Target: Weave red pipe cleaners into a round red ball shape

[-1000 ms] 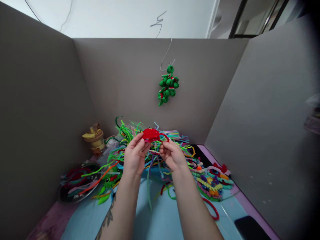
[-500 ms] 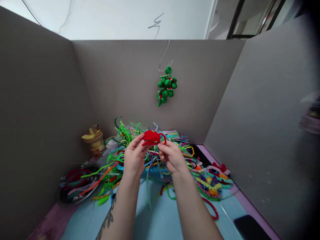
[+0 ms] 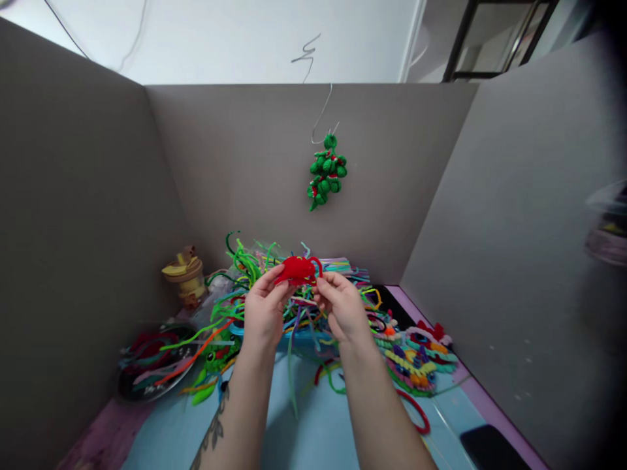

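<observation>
Head view: between the fingers of the left hand (image 3: 264,310), a red fuzzy piece (image 3: 296,269) is pinched, held up before a pile of fuzzy sticks (image 3: 298,312); its thin loop (image 3: 321,266) is pinched by the fingers of the right hand (image 3: 344,310).

We hold one red fuzzy piece (image 3: 296,269) in the air above the desk (image 3: 308,405). Its body is wide and compact, and its left side is pinched in our left grip (image 3: 263,310). On its right, a thin red strand (image 3: 321,266) bends in a loop down to our right grip (image 3: 343,310).
</observation>
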The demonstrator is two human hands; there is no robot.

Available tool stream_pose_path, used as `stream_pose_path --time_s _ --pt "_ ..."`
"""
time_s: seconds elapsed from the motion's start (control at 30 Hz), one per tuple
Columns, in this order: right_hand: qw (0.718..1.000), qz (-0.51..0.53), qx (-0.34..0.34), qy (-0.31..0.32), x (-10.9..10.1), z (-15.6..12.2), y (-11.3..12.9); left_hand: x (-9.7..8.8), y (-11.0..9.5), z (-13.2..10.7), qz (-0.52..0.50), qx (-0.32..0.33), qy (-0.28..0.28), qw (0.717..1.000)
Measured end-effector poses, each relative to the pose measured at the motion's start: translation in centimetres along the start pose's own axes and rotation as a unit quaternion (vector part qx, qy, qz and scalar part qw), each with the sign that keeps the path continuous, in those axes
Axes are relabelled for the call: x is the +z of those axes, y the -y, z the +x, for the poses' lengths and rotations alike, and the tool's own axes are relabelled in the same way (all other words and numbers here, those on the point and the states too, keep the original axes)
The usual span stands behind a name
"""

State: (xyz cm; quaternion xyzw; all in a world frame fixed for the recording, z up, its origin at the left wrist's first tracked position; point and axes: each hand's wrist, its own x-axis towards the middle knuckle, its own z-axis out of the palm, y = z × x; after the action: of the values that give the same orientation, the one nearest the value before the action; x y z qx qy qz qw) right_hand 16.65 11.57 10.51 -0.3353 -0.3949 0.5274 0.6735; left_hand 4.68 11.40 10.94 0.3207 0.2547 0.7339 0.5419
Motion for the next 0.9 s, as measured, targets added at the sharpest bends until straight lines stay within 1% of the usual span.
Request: stream_pose_path --time_s 0.03,0.1,0.17,0.23,0.3,0.37,0.47,0.57,0.7,0.73,0.8,0.9 --pt "1.000 -0.007 -0.017 -0.010 0.2 0.0 -0.3 0.0 0.0 0.0 0.005 -0.003 0.002 1.000" --pt "0.995 -0.045 -0.077 -0.037 0.4 0.0 -0.8 0.1 0.1 -0.1 0.014 -0.008 0.002 1.000" --pt "0.981 -0.118 -0.142 -0.056 0.4 0.1 -1.3 0.1 0.1 -0.1 0.019 -0.009 0.001 1.000" --pt "0.964 -0.188 -0.176 -0.061 0.2 0.2 -1.4 0.0 0.2 0.0 0.022 0.000 -0.007 1.000" --pt "0.959 -0.212 -0.180 -0.062 -0.1 0.2 -1.1 -0.3 0.3 0.1 0.035 0.020 -0.017 0.999" --pt "0.961 -0.199 -0.180 -0.062 -0.4 0.1 -0.6 -0.5 0.4 0.2 0.063 0.042 -0.020 0.997" --pt "0.962 -0.197 -0.183 -0.040 -0.4 -0.1 0.1 -0.7 0.6 0.2 0.102 0.053 -0.008 0.993" --pt "0.967 -0.184 -0.175 -0.017 -0.1 -0.4 0.2 -0.5 0.4 -0.1 0.094 0.039 0.003 0.995" --pt "0.985 -0.074 -0.156 -0.013 0.8 -0.5 -0.4 -0.1 0.1 -0.3 0.055 -0.004 0.010 0.998" --pt "0.986 -0.062 -0.153 -0.010 0.9 -0.5 -0.4 0.0 0.0 -0.3 0.047 -0.011 0.010 0.999" --pt "0.984 -0.089 -0.156 0.000 0.9 -0.6 -0.5 0.0 0.0 -0.2 0.039 -0.012 0.003 0.999" --pt "0.961 -0.214 -0.176 -0.001 0.5 -0.6 -0.3 -0.1 0.0 0.0 0.066 0.020 -0.021 0.997"
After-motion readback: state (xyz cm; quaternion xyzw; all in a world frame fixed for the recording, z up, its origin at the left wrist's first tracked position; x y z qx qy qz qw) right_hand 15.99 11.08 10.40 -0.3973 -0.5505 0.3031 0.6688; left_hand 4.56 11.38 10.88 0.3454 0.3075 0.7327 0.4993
